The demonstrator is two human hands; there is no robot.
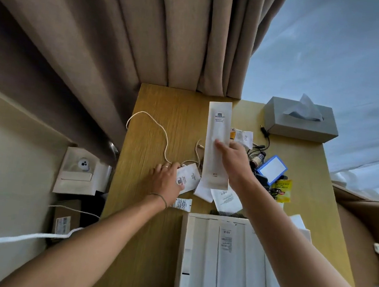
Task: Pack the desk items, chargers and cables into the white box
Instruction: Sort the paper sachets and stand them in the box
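My right hand (pixel 233 159) holds a long narrow beige packet (pixel 218 132) upright above the wooden desk (pixel 146 243), thumb on its front. My left hand (pixel 166 178) rests on a small white packet (pixel 188 178), fingers at the end of a cream cable (pixel 160 126) that loops across the desk. The white box (pixel 186 258) stands open at the desk's near edge, with long white packets (pixel 230 263) lying inside. More white sachets (pixel 224 200) and a small tube (pixel 181 204) lie between the box and my hands.
A grey tissue box (pixel 301 121) stands at the far right. Black cables and adapters (pixel 262 150), a blue-edged card (pixel 272 168) and a yellow sachet (pixel 283 190) clutter the right side. Curtains (pixel 148 35) hang behind. A paper bag (pixel 76 174) sits left of the desk.
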